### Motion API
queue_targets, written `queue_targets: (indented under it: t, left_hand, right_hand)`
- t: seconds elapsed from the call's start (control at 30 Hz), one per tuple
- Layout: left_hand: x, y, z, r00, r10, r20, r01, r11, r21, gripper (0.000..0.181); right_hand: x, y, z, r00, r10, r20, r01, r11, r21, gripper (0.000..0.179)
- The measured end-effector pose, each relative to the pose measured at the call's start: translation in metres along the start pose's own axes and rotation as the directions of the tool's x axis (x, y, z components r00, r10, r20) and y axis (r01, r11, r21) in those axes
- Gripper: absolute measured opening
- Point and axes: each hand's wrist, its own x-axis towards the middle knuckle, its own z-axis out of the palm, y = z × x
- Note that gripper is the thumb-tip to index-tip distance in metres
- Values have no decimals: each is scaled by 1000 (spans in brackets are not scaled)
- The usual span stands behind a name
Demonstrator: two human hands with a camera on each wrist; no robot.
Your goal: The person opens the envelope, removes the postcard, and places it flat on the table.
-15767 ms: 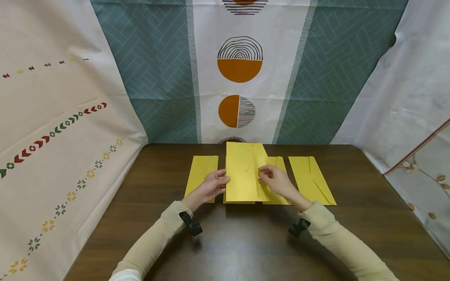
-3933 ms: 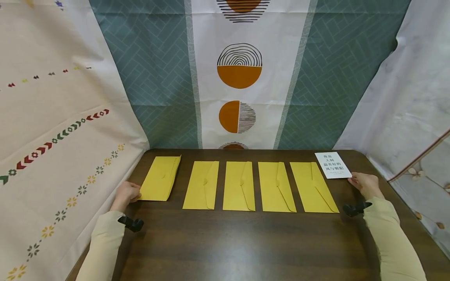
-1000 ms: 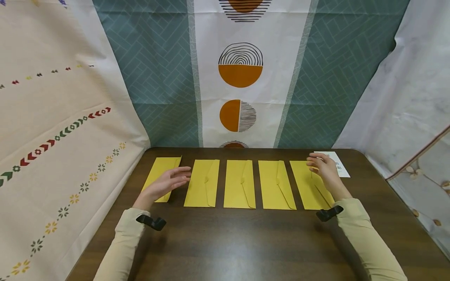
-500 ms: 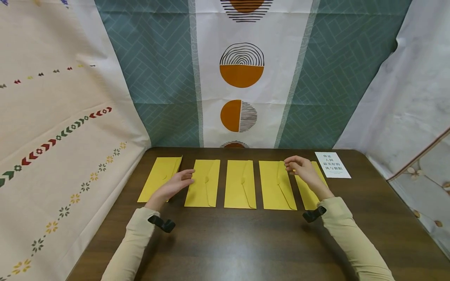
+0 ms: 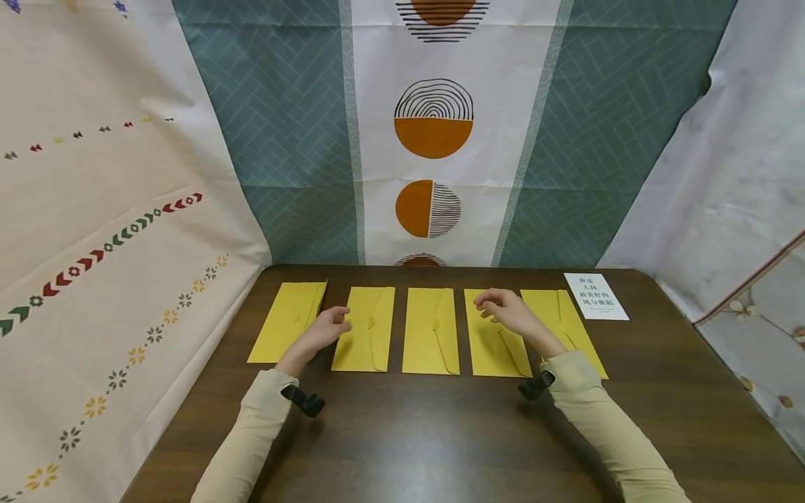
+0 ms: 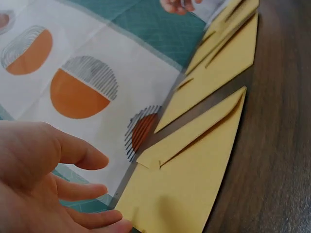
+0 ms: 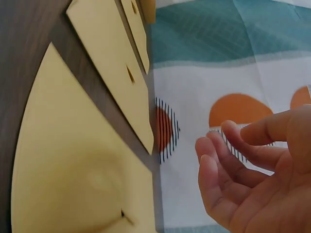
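A person in pale long sleeves [image 5: 248, 433] reaches over a dark wood counter [image 5: 402, 440]. On it, 5 yellow envelopes [image 5: 429, 339] lie flat in a row, side by side with narrow gaps between them.

The left hand [image 5: 321, 330] hovers with fingers apart and holds nothing; its fingertips are over the left edge of the 2nd envelope [image 5: 360, 349], counting from the left. The right hand [image 5: 509, 311] is above the 4th envelope [image 5: 493, 356], casting a shadow on it; its fingers bend loosely, the thumb close to them, with nothing between.

The leftmost envelope [image 5: 283, 325] has a slightly raised edge along its right side. The rightmost envelope [image 5: 562, 314] is partly hidden by the right forearm. Beyond it, near the far right corner, is a white card [image 5: 596, 296] printed with dark characters. Patterned cloth [image 5: 434, 140] hangs behind the counter.

The envelopes look light and thin, probably smooth, stiff enough to stay flat but easy to crease. Lying so flat, they would likely be awkward to pick up from the middle; a long edge or corner, pinched lightly between thumb and fingers, seems the best hold, away from the flap.
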Motion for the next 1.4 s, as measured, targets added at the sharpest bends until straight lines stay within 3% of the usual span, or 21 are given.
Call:
queue_targets:
  t: [0.2, 0.5, 0.7, 1.0, 1.23, 1.4]
  left_hand:
    - [4, 1, 7, 999, -26, -35, 29, 995, 90, 64]
    - [4, 0, 17, 991, -99, -85, 111, 983, 148, 84]
    - [3, 1, 16, 986, -140, -96, 149, 985, 93, 83]
    - [5, 1, 14, 989, -127, -69, 133, 988, 80, 76]
    - [8, 0, 15, 989, -133, -72, 139, 987, 84, 67]
    - [8, 2, 16, 988, -136, -80, 142, 986, 83, 64]
  right_hand:
    - [7, -19, 18, 997, 4, 74, -5, 1000, 7, 28]
    - [21, -23, 51, 988, -15, 155, 5, 998, 62, 29]
    - [31, -35, 72, 977, -21, 212, -5, 993, 118, 31]
    - [46, -43, 99, 964, -24, 265, -31, 979, 200, 32]
    - [54, -48, 126, 953, 68, 294, -147, 956, 254, 35]
    - [55, -52, 140, 960, 73, 271, -145, 956, 255, 36]
